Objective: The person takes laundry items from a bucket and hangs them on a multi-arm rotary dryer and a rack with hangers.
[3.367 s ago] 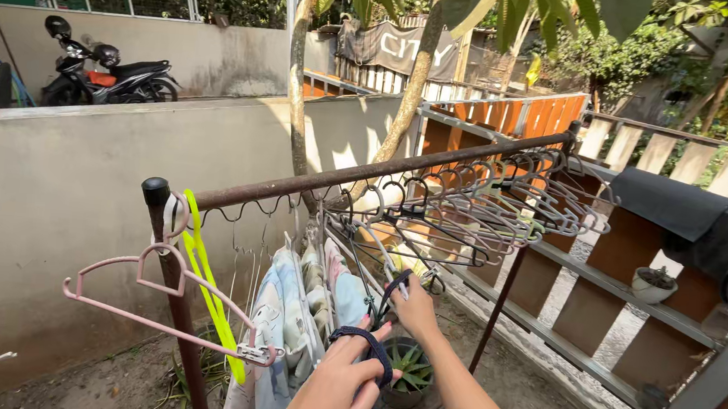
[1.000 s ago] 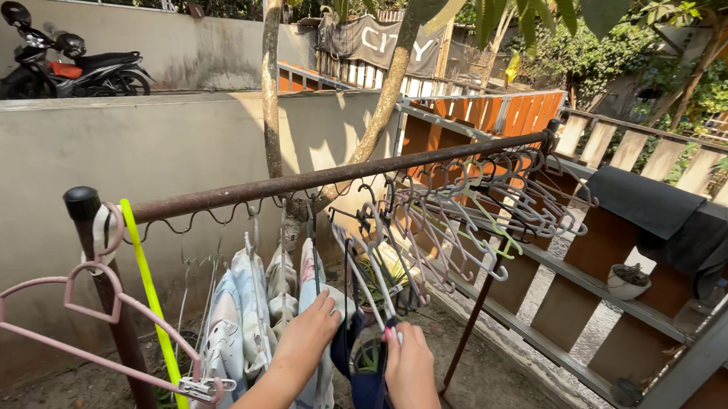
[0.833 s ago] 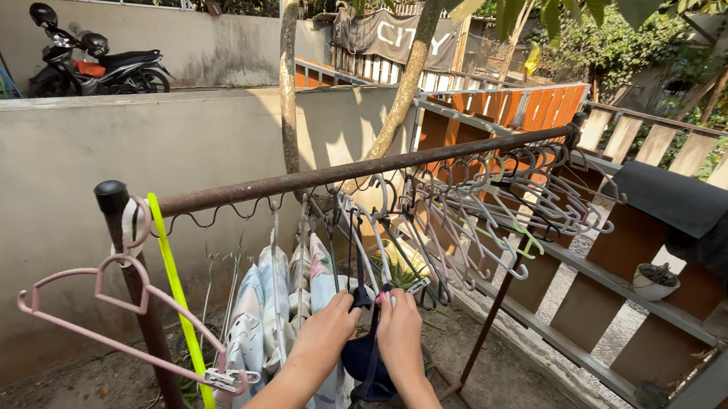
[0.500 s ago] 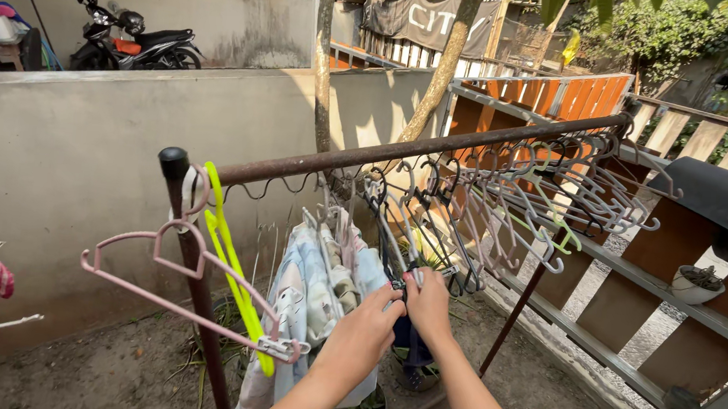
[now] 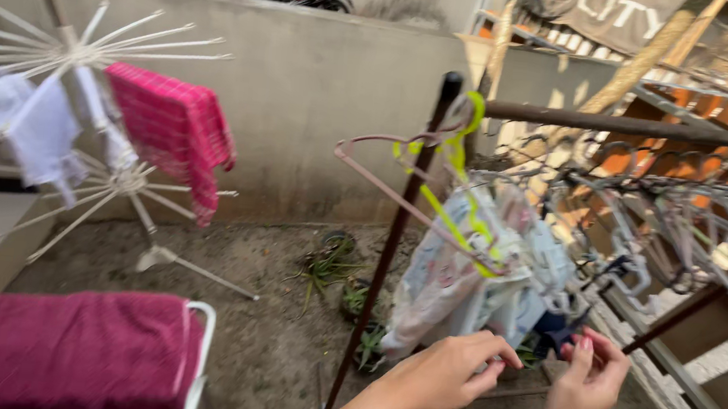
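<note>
dark garment (image 5: 554, 336) hangs low under rail (image 5: 638, 127), beside pale clothes (image 5: 462, 273) | right hand (image 5: 583, 395) grip pinches its edge | left hand (image 5: 446, 375) grip loose, fingers curled, holding nothing | pink hanger (image 5: 382, 189), green hanger (image 5: 450, 211) at post (image 5: 396, 233)

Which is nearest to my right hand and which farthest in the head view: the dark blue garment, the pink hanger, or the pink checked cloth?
From the right hand:
1. Dark blue garment, just above the fingers, touching or nearly so.
2. Pink hanger, up and left on the rail.
3. Pink checked cloth, far left on the umbrella-style dryer.
</note>
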